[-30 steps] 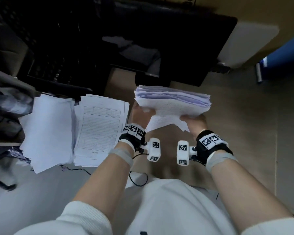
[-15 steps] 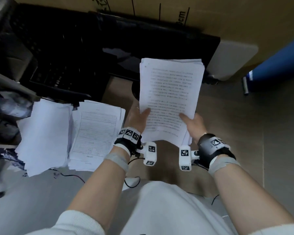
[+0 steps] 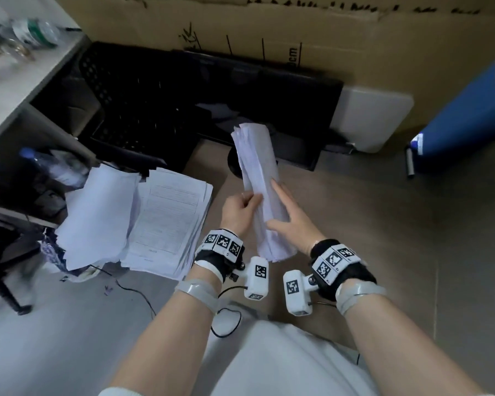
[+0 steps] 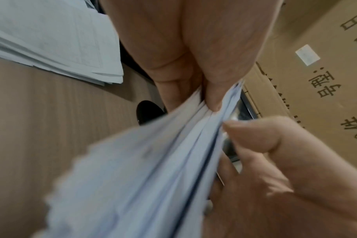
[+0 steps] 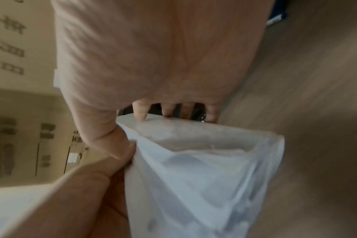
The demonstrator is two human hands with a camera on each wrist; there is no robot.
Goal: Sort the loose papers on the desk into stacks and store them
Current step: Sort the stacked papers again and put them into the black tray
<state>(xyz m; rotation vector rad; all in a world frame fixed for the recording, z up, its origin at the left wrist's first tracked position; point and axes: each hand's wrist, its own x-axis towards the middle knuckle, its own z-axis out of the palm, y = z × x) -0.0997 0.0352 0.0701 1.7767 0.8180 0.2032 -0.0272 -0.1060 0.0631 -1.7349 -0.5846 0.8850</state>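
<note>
A thick stack of white papers [image 3: 257,167] stands on its long edge above the wooden desk [image 3: 369,230], pointing away from me. My left hand [image 3: 240,205] pinches its left side, thumb pressed into the sheets, as the left wrist view [image 4: 194,64] shows. My right hand [image 3: 286,212] lies flat against the right side with straight fingers, thumb near the lower edge. In the right wrist view the stack [image 5: 204,169] runs under that palm [image 5: 153,56]. Two more piles lie on the desk to the left: blank sheets [image 3: 97,212] and printed forms [image 3: 169,221].
A black monitor [image 3: 240,104] and a black mesh tray [image 3: 126,95] stand behind the stack, in front of a cardboard box [image 3: 340,38]. A white device [image 3: 375,118] and a blue object [image 3: 463,115] sit at the right. A plastic bottle [image 3: 55,164] lies at the left.
The stack was tipped up facing me, then turned onto its edge. My right hand went from gripping the bottom to lying flat on its side. The view tilted up.
</note>
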